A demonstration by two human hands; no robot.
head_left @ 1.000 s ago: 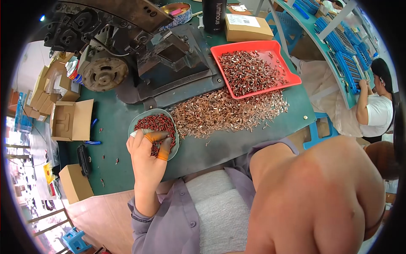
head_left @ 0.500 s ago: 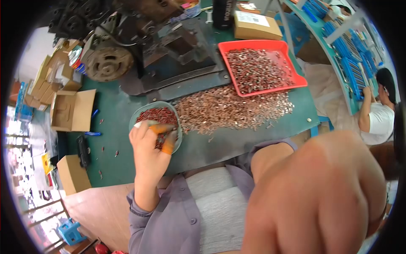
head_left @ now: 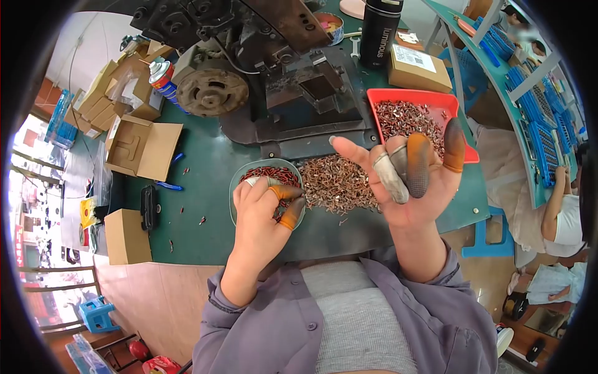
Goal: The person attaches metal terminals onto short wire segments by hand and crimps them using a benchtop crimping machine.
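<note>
Now my right hand has swung down from close in front of the camera, where it loomed large a moment ago, and is raised palm up over the bench. I judge that this brings it back within reach of the small parts. Its middle fingers curl inward, its thumb and little finger stand well apart from them, and I see nothing in it. Finger covers, orange going dark, wrap the thumb and a finger; another finger wears a whitish one.

My left hand has stayed at its bowl. Its fingers bend over the contents, and thumb and forefinger almost meet in a narrow pinch (whether a piece sits between them, I cannot tell). Dark red pieces lie in the bowl, under and beyond those fingers.

Between my hands spreads a loose heap of coppery pieces, partly hidden by my right fingers. Just beyond that hand is a red tray of similar small pieces, its near edge partly covered.

Farther out, ahead of both hands, stands a heavy dark machine. A black bottle and a closed carton are beyond my right hand; an unfolded carton lies left of my left hand. Far to the right, a person in a white top reaches toward blue racks.
</note>
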